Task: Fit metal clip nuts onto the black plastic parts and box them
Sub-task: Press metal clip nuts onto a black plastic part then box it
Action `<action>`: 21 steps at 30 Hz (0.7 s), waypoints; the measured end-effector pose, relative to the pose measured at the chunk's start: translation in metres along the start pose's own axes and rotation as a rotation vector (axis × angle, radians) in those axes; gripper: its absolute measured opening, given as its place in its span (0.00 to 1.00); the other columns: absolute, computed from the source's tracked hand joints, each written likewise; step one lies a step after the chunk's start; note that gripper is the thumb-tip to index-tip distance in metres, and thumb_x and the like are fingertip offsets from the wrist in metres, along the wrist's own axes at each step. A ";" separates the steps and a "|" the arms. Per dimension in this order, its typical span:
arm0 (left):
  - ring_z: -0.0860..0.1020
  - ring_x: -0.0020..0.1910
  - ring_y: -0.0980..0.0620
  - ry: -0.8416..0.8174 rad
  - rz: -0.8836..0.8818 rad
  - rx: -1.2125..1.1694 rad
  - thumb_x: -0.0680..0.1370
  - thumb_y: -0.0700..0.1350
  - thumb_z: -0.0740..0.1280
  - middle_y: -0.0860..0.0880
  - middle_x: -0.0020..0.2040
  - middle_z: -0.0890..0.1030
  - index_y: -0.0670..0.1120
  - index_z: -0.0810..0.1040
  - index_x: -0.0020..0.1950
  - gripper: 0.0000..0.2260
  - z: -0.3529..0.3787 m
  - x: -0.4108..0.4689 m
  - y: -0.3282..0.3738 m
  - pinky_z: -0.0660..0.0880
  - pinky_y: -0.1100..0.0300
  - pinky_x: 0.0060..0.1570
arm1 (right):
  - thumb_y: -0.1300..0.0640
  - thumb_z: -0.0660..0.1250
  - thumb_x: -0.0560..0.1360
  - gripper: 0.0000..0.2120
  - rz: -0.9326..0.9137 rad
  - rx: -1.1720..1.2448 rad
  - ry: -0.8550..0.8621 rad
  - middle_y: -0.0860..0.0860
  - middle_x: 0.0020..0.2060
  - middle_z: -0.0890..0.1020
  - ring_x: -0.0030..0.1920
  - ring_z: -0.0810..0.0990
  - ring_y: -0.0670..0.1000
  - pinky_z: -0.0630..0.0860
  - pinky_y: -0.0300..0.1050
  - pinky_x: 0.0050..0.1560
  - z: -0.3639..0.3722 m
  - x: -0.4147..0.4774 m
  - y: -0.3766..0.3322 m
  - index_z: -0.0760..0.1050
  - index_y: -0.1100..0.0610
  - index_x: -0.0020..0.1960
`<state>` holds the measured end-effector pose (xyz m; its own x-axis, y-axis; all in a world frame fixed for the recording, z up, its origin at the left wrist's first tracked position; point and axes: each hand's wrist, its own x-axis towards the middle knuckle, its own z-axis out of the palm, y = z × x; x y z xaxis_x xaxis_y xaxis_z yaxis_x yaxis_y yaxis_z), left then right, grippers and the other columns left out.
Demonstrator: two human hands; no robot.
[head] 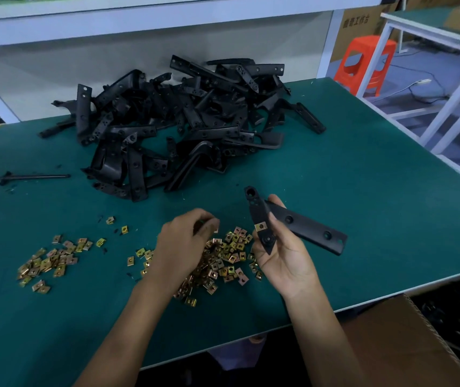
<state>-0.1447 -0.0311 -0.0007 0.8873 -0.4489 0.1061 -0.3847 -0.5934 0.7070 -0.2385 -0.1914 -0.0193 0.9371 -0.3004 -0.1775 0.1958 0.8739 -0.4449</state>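
My right hand (284,252) grips a black plastic part (301,224), an angled bracket with a long arm pointing right. One brass-coloured clip nut (261,226) sits on its short arm near my thumb. My left hand (184,241) hovers over the main heap of loose clip nuts (223,261), fingers curled together and pinching at something small, mostly hidden by the fingers. A big pile of unfitted black plastic parts (184,121) lies at the back of the green table (363,205).
A second scatter of clip nuts (53,261) lies to the left. An open cardboard box (407,344) stands below the table's right front edge. A thin black rod (36,176) lies far left. An orange stool (368,62) and a white frame stand beyond the table.
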 end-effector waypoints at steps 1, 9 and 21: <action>0.76 0.35 0.63 0.019 -0.017 -0.028 0.79 0.57 0.68 0.64 0.36 0.80 0.56 0.81 0.44 0.08 -0.002 -0.002 0.001 0.67 0.70 0.32 | 0.62 0.66 0.74 0.18 0.000 -0.011 0.001 0.52 0.48 0.86 0.34 0.85 0.47 0.79 0.38 0.30 0.000 0.000 0.000 0.78 0.51 0.62; 0.82 0.44 0.62 -0.004 -0.062 -0.285 0.78 0.49 0.72 0.60 0.43 0.85 0.57 0.85 0.47 0.02 -0.014 -0.012 0.007 0.76 0.68 0.43 | 0.63 0.65 0.75 0.19 0.011 -0.014 -0.007 0.53 0.50 0.86 0.35 0.85 0.46 0.80 0.38 0.30 0.001 -0.001 0.000 0.77 0.52 0.64; 0.81 0.42 0.50 -0.105 -0.340 -1.053 0.77 0.35 0.70 0.43 0.45 0.85 0.43 0.85 0.49 0.06 0.000 -0.014 0.049 0.80 0.57 0.47 | 0.62 0.70 0.74 0.21 0.036 -0.106 -0.127 0.59 0.62 0.82 0.57 0.84 0.54 0.82 0.45 0.50 -0.001 -0.003 0.002 0.76 0.52 0.66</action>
<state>-0.1759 -0.0535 0.0327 0.8605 -0.4544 -0.2302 0.3266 0.1454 0.9339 -0.2411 -0.1890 -0.0209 0.9733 -0.2129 -0.0857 0.1360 0.8360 -0.5316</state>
